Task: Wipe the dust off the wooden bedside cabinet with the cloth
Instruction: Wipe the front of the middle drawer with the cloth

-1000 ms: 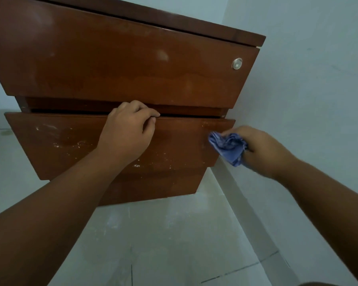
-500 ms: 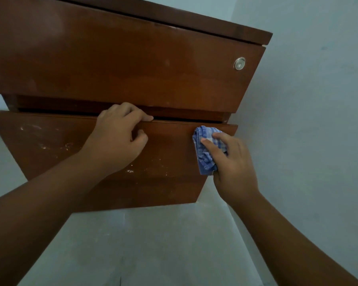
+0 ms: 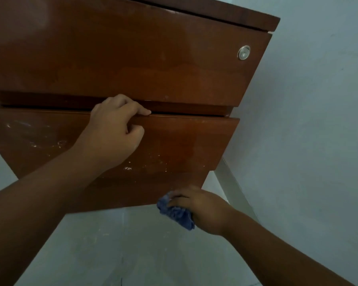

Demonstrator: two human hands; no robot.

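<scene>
The wooden bedside cabinet (image 3: 153, 65) fills the upper half of the head view, brown and glossy, with two drawer fronts. My left hand (image 3: 114, 131) grips the top edge of the lower drawer front (image 3: 184, 145), fingers hooked into the gap above it. White specks and smears mark that front on its left and lower parts. My right hand (image 3: 203, 209) is closed on a crumpled blue cloth (image 3: 177, 213) at the cabinet's bottom right corner, where the cloth touches the lowest panel's edge.
A round metal lock (image 3: 243, 52) sits at the upper drawer's right end. A pale wall (image 3: 308, 120) stands close on the right, with a light skirting strip (image 3: 234, 188) running down beside the cabinet. Pale tiled floor (image 3: 122, 254) lies below.
My right hand has carried the cloth down from the right end of the lower drawer front to the cabinet's bottom right corner. My left hand has kept its hold on the drawer edge.
</scene>
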